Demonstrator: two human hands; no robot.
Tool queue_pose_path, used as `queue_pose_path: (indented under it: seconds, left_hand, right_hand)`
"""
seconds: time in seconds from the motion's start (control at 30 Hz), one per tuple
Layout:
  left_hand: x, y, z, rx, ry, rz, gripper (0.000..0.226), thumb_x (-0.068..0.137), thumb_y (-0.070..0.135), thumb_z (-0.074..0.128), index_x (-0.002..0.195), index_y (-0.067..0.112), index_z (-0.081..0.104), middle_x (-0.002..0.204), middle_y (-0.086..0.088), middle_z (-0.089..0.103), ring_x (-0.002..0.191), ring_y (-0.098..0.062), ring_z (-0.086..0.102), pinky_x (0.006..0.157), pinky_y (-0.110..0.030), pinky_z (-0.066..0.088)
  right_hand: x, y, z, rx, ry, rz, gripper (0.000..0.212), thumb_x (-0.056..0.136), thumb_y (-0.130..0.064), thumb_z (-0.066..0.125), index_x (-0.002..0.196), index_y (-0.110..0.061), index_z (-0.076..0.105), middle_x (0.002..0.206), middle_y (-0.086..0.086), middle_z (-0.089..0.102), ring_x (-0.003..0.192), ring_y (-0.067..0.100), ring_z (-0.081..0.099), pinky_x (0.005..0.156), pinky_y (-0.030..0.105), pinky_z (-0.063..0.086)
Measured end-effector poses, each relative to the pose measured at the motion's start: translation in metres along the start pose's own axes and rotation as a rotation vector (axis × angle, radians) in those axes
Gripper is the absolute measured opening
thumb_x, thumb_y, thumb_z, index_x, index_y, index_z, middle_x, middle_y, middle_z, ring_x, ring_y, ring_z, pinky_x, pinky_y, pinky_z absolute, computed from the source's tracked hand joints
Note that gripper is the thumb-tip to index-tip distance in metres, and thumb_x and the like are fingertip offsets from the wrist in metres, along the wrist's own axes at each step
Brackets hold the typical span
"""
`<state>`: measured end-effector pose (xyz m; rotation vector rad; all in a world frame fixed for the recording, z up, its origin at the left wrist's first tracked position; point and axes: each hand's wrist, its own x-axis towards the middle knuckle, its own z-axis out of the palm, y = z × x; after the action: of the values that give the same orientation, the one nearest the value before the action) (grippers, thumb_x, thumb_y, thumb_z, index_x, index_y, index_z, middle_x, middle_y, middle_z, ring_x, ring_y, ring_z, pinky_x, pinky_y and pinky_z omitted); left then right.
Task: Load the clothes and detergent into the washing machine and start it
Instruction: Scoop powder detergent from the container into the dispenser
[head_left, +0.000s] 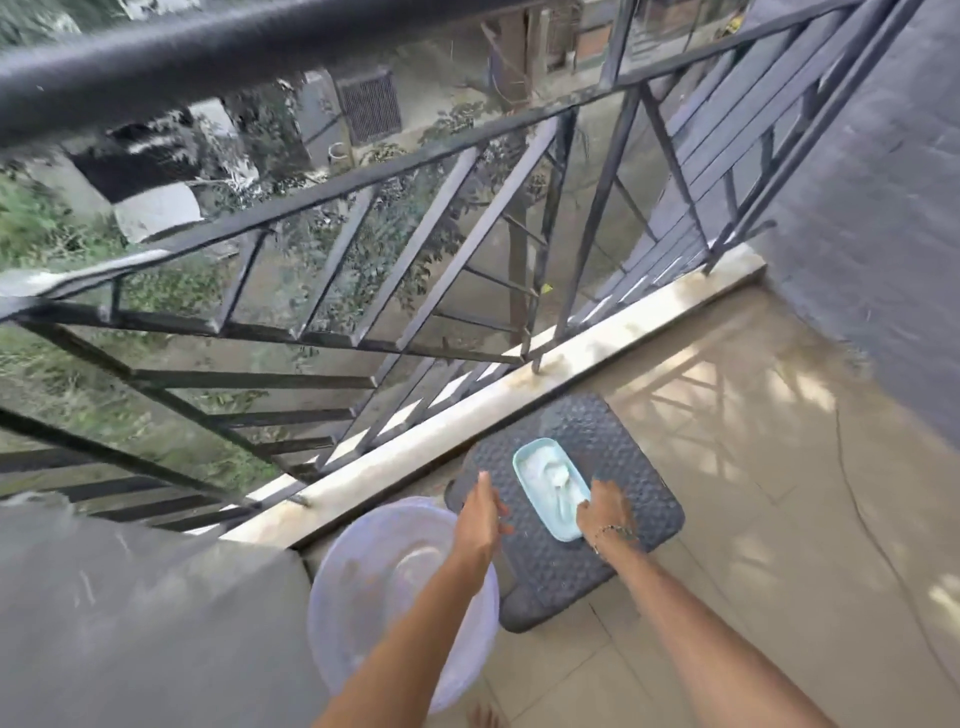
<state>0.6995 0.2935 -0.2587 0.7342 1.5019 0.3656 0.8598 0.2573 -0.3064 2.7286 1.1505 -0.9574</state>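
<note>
We're looking at a stool (623, 457) with a matt, woven-textured dark plastic top, a smooth pale-blue plastic tub (556, 525), a cloudy translucent plastic basin (358, 571), a black-painted metal railing (260, 52), and glossy beige floor tiles (753, 493).

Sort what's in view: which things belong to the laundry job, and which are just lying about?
Job: blue container of white powder, probably detergent; spoon in it; right hand at its rim; left hand beside it.
Lying about: dark stool under the container; pale basin on the floor; balcony railing.
</note>
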Motion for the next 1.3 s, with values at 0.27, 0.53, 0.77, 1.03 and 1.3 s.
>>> queue_pose_path:
  seconds: [0.27,0.53,0.77,1.03,1.3]
  left_hand:
    - [0.012,-0.019,-0.014,0.024,-0.010,-0.065,0.053,0.100,0.052,0.021,0.104,0.011,0.053,0.090,-0.005,0.060,0.069,-0.017,0.054,0.062,-0.027,0.040]
    - [0.001,-0.028,-0.027,-0.005,0.010,-0.054,0.056,0.101,0.049,0.021,0.115,0.007,0.055,0.093,-0.003,0.059,0.077,-0.016,0.058,0.068,-0.029,0.045]
    - [-0.043,-0.013,-0.044,-0.104,-0.018,0.009,0.043,0.102,0.042,0.029,0.113,0.011,0.056,0.106,-0.003,0.057,0.091,-0.016,0.053,0.082,-0.033,0.041]
    - [-0.104,0.029,-0.106,-0.472,-0.087,0.131,0.055,0.095,0.055,0.037,0.139,0.021,0.045,0.132,0.001,0.056,0.119,-0.020,0.055,0.093,-0.041,0.047]
    - [-0.184,0.056,-0.201,-0.937,-0.267,0.264,0.079,0.079,0.075,0.041,0.121,0.014,0.066,0.120,-0.018,0.065,0.101,-0.038,0.064,0.091,-0.053,0.045]
  right_hand:
    - [0.018,0.004,0.018,-0.051,-0.019,0.033,0.031,0.096,-0.015,0.042,0.126,-0.006,0.047,0.129,0.014,0.055,0.115,0.031,0.057,0.090,0.038,0.048]
    - [0.009,0.008,0.017,0.002,0.013,0.022,0.023,0.092,-0.008,0.045,0.105,-0.001,0.062,0.109,0.019,0.064,0.097,0.033,0.064,0.070,0.031,0.048]
    - [-0.042,-0.012,-0.004,0.133,0.131,-0.161,0.021,0.090,-0.016,0.046,0.069,-0.017,0.050,0.086,0.008,0.064,0.069,0.023,0.068,0.060,0.036,0.057]
    - [-0.155,-0.098,-0.068,0.358,0.247,-0.425,0.020,0.088,-0.014,0.050,0.087,-0.003,0.066,0.089,0.008,0.062,0.051,0.016,0.065,0.033,0.011,0.037]
    - [-0.297,-0.184,-0.097,0.473,0.224,-0.698,0.011,0.083,-0.011,0.054,0.078,-0.012,0.064,0.072,0.007,0.062,0.048,0.018,0.062,0.050,0.019,0.052]
